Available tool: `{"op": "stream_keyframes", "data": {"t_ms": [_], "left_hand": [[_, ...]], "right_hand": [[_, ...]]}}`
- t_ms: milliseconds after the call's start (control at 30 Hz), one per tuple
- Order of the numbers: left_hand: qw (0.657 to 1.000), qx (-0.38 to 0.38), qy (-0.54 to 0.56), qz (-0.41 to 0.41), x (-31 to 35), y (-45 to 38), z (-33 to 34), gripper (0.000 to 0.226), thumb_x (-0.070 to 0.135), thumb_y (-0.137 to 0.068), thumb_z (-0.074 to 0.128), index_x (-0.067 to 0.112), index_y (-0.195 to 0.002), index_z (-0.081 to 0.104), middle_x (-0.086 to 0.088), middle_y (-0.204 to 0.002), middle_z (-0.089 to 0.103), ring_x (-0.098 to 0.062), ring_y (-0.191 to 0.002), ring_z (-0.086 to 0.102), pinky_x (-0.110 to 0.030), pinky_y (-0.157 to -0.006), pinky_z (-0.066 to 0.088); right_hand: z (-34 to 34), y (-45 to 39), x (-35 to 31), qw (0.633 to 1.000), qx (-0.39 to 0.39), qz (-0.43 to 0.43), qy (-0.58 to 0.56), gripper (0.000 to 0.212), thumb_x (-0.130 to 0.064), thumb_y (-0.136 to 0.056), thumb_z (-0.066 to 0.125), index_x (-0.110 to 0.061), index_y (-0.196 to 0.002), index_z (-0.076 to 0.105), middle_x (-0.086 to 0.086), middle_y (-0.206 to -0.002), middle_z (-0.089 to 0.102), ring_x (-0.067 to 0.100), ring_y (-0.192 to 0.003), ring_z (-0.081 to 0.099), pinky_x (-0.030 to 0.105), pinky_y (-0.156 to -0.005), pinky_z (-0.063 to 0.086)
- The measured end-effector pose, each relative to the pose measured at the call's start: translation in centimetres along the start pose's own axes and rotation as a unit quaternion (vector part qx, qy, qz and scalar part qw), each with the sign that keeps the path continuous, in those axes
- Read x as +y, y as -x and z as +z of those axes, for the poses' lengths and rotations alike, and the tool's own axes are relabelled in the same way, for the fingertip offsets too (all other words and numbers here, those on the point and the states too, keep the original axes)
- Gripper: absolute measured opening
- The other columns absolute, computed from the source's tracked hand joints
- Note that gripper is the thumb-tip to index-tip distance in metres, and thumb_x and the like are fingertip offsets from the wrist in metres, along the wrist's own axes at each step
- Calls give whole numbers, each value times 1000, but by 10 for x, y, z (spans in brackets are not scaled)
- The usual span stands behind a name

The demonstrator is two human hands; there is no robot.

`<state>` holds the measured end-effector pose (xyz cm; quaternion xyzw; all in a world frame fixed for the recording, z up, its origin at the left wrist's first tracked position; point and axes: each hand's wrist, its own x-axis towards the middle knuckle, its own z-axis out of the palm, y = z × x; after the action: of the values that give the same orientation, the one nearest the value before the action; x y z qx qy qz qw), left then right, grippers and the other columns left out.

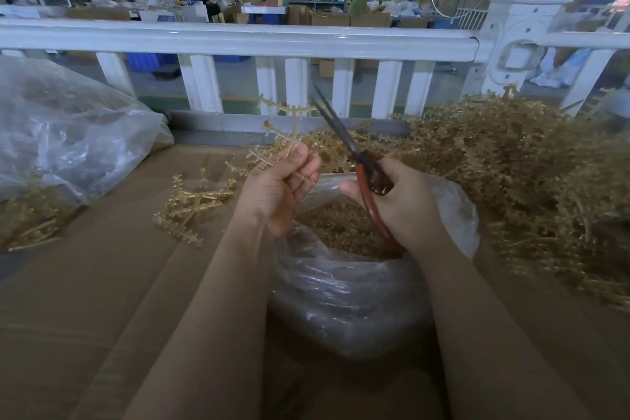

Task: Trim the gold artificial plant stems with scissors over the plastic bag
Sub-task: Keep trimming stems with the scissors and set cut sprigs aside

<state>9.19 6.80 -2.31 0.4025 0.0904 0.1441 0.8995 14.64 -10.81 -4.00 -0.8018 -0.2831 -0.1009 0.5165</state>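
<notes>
The left hand point(279, 187) pinches a gold stem point(289, 126) between thumb and curled fingers, the sprig rising up and away from the hand with its branches spreading just left of the blade tips; the right hand point(399, 201) grips the red handles of the scissors point(344, 136), fingers curled through and round the loops, the dark blades pointing up and to the left, slightly parted as far as the blur allows; the blades stand just beside the sprig, and whether they touch it cannot be told. Directly below both hands sits the plastic bag point(347, 297), its mouth open between the wrists and holding small gold cuttings point(341, 225); to the right of the right hand a large heap of gold stems point(531, 181) piles close against the bag's edge; to the left of the left hand a few loose stems point(191, 204) lie on the brown cardboard point(102, 283), with bare cardboard near that forearm; farther left lies a second clear bag point(61, 133); beyond the hands a white railing point(238, 37) closes off the far side.
</notes>
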Motion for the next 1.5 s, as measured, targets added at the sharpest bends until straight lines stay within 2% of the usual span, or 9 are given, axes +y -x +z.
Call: {"op": "stream_keyframes", "data": {"t_ms": [133,233,400,600,900,1033,1167,1367,1500], "left_hand": [[1000,8,2,12,1,0,-2,30,14,-70,75,8,-98,67,-3,-81,75,-12,-78,74,-21,-68,58],[999,-10,-11,29,1,0,-4,22,13,-71,74,10,-92,69,-1,-80,75,-11,-74,73,-21,-69,58],[994,-25,-65,90,0,1,-4,17,8,-69,71,10,-85,68,-1,-81,71,-12,-75,69,-26,-84,56],[982,-52,-128,125,0,5,0,25,-12,-88,58,9,-85,71,0,-73,70,-11,-68,64,-25,-79,54],[985,-62,-125,102,-1,6,-1,34,-8,-87,62,16,-64,70,0,-66,62,-14,-67,59,-32,-86,51],[987,-60,-117,93,-1,5,-1,33,-7,-87,62,16,-65,69,0,-66,61,-14,-66,60,-32,-86,52],[988,-63,-104,91,0,7,0,7,4,-75,69,9,-79,66,1,-68,62,-13,-66,59,-31,-85,52],[981,-59,-156,100,1,4,-1,14,-4,-88,61,7,-81,63,-5,-68,62,-16,-65,57,-36,-88,48],[979,-61,-161,106,-1,2,-3,15,-6,-89,59,7,-82,62,-7,-70,62,-17,-63,57,-34,-82,51]], "right_hand": [[1,0,2,997,-16,-11,69,47,-86,-63,60,-46,-88,58,-41,-91,61,-18,-86,57,6,-59,40],[2,0,6,995,-21,-1,99,50,-83,-68,64,-44,-99,60,-27,-85,66,-15,-86,57,10,-62,36],[3,1,8,984,-19,-31,174,55,-82,-72,61,-41,-108,59,-27,-87,60,-13,-79,50,7,-64,31],[1,2,6,984,-14,-32,173,52,-81,-72,60,-43,-108,58,-29,-85,57,-17,-79,49,7,-62,32],[1,3,2,978,-7,-24,207,47,-80,-74,64,-44,-103,60,-30,-74,55,-16,-68,48,5,-55,28],[1,3,0,978,-2,-22,206,44,-82,-72,63,-47,-97,58,-31,-69,54,-17,-64,47,5,-52,29],[1,3,1,980,3,-22,199,51,-83,-71,63,-45,-104,64,-33,-68,51,-17,-63,46,5,-53,27],[1,3,4,980,1,-25,196,57,-84,-71,61,-43,-110,64,-34,-74,51,-18,-68,45,3,-54,30],[1,4,4,981,-7,-23,192,50,-85,-71,60,-48,-104,59,-31,-77,55,-19,-71,46,4,-57,29]]}}
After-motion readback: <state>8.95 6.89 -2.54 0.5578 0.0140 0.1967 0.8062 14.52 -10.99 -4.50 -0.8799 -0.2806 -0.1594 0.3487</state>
